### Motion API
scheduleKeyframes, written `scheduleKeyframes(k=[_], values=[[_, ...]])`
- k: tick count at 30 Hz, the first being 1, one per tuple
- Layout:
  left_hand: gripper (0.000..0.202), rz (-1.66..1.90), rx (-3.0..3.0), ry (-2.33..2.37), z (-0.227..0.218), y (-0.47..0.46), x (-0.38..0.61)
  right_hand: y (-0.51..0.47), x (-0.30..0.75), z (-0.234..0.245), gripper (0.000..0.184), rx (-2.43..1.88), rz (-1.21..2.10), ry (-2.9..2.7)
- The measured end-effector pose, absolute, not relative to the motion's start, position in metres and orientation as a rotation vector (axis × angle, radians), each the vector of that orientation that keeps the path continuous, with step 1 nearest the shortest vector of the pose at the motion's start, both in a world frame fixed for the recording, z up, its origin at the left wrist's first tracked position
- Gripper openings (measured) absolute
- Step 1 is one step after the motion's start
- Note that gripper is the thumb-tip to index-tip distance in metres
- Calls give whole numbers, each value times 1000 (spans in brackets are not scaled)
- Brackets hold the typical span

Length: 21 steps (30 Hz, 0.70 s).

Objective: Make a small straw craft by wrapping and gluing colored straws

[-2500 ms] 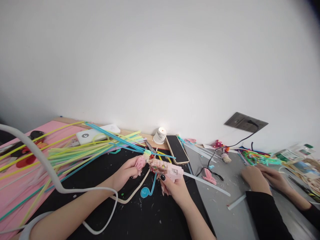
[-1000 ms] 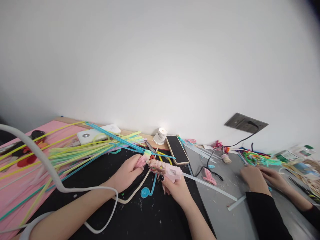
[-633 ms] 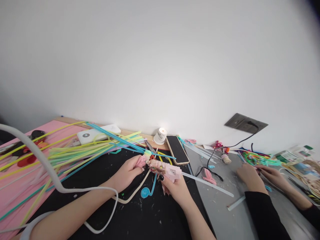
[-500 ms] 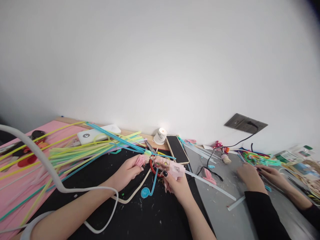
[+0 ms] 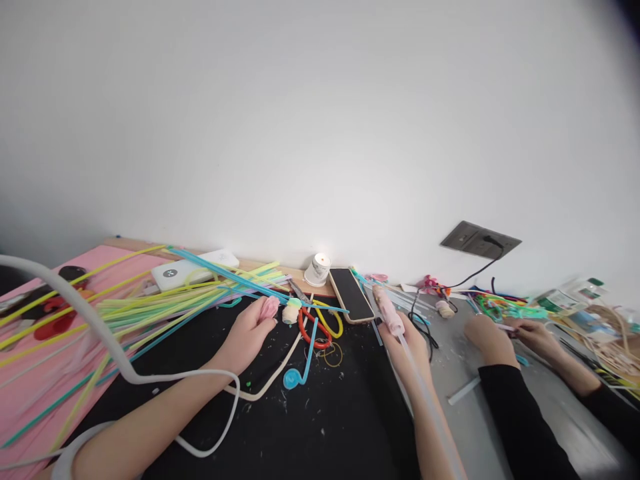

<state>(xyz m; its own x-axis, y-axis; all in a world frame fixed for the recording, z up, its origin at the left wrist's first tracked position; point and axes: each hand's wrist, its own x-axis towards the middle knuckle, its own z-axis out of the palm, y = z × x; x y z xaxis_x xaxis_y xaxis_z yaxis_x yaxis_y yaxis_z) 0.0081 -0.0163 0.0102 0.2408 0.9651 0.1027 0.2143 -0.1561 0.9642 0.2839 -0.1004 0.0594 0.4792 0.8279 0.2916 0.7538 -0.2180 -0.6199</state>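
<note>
My left hand (image 5: 245, 340) pinches a small pink fuzzy bundle (image 5: 270, 307), which looks like coiled pipe cleaner. Close to its fingertips stands a small cream roll with a green-yellow top (image 5: 291, 311). Over by the grey tabletop, my right hand (image 5: 411, 350) is closed round a pale pink hot glue gun (image 5: 388, 312), its nozzle pointing toward the wall. A long translucent glue stick (image 5: 423, 383) trails from the gun's back over my forearm. Scissors with red and yellow handles (image 5: 316, 344) and a blue coiled pipe cleaner (image 5: 292, 379) lie between my hands.
Pipe cleaners (image 5: 170, 303) spread over the left side beside a white power strip (image 5: 195, 269). A lit candle (image 5: 318, 269) and a phone (image 5: 352, 295) stand near the wall. On the right, a co-worker's hands (image 5: 493, 341) work. A white cable (image 5: 125, 370) loops across my left arm.
My right hand has swung the glue gun away to the right, off the pink bundle, and turned its nozzle toward the wall. My left hand has shifted slightly left with the bundle.
</note>
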Motion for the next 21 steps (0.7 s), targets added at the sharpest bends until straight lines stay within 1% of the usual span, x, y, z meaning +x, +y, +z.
scheduleKeyframes(k=[4, 10, 14, 18, 21], values=[[11, 1070, 1687, 1260, 9, -13, 8, -112, 318, 58, 40, -2272, 104, -1384], [7, 1153, 1802, 1299, 8, -11, 8, -114, 346, 48, 37, -2618, 36, -1462], [8, 1173, 1835, 1279, 7, -12, 8, -108, 348, 43, 36, -2661, -29, -1531], [9, 1187, 1841, 1253, 7, -13, 7, -106, 353, 37, 39, -2607, -91, -1622], [10, 1192, 1827, 1236, 7, -13, 8, -110, 355, 41, 43, -2564, -136, -1665]])
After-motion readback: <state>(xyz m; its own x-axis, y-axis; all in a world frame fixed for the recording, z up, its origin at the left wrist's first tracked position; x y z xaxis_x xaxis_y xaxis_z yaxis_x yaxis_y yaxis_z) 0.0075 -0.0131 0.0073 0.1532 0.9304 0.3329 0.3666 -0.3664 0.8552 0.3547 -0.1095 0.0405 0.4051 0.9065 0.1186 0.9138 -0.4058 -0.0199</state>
